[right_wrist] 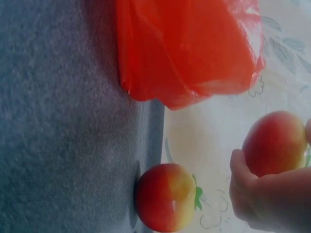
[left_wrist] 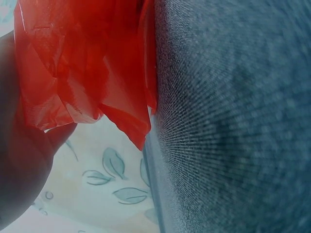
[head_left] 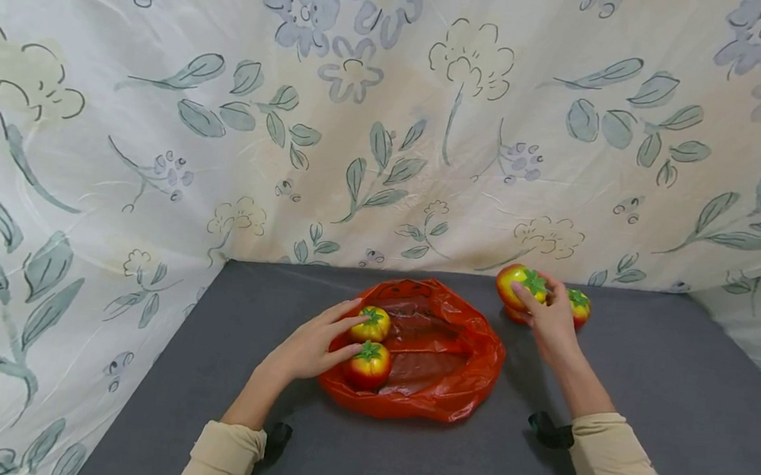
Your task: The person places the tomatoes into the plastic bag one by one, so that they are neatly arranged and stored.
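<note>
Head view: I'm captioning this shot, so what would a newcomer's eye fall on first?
Probably the bright red plastic bag, open near the middle of the gray table, with two tomato-like fruits inside at its left. Next might come the red-and-yellow fruit raised in the right hand's grip, to the right of the bag. Behind it all, the pale floral cloth fills the background.

**Red and yellow, crowned in green**

My right hand [head_left: 556, 325] holds a glossy tomato [head_left: 512, 279] raised, right of the open red bag [head_left: 485, 355]. Inside its left edge, by my left hand [head_left: 310, 345], lie a yellower tomato [head_left: 372, 328] and a redder one [head_left: 367, 372]; another tomato [head_left: 580, 312] sits partly hidden behind my right hand.
</note>
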`<state>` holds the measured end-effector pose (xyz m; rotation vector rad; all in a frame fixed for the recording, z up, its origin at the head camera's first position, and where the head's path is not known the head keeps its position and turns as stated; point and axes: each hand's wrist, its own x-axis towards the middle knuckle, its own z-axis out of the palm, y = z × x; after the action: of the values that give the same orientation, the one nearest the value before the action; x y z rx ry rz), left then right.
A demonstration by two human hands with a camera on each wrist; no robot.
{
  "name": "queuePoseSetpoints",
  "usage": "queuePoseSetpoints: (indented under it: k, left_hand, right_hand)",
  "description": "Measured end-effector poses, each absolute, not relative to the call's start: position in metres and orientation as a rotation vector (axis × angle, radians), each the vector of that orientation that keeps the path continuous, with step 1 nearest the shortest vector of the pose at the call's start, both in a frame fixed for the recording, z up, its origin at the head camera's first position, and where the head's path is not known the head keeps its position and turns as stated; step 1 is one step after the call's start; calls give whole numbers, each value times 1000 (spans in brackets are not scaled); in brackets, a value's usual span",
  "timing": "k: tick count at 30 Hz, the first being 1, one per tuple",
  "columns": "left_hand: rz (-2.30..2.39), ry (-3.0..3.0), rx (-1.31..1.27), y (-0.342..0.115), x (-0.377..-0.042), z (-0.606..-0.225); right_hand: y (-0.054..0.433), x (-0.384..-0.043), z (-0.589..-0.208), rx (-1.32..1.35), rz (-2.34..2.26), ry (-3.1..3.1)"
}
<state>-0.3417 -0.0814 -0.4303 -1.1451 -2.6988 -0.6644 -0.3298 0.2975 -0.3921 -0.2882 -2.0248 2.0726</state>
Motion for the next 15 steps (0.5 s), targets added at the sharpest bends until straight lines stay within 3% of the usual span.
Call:
queuePoseSetpoints:
  k: [15]
  left_hand:
    - [-654,-2700,-1136,-79,-335,-432]
  right_hand:
    - [283,-327,-400,-271,2058,-1973]
